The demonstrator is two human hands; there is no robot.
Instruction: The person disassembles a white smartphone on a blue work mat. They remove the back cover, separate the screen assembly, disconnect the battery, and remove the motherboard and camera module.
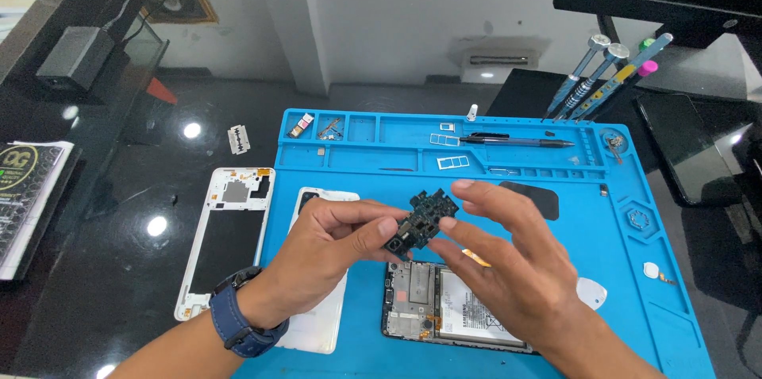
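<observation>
So the person has the phone's circuit board up off the mat, pinched in the left hand between thumb and fingers, held just above the opened phone. The right hand is open, fingers spread, with a fingertip or two touching the board's right edge, not really gripping anything.

Looks like the inspection step: board is already out of the phone, getting turned over for a look. Whatever comes next probably needs a gentle edge-only grip, since the little connectors and camera parts on it look fragile.

Around it: blue repair mat on the black bench, white frame to the left, white back cover under the left wrist, a pen in the mat's tray, screwdrivers standing at the back right, and a razor blade on the bench.
</observation>
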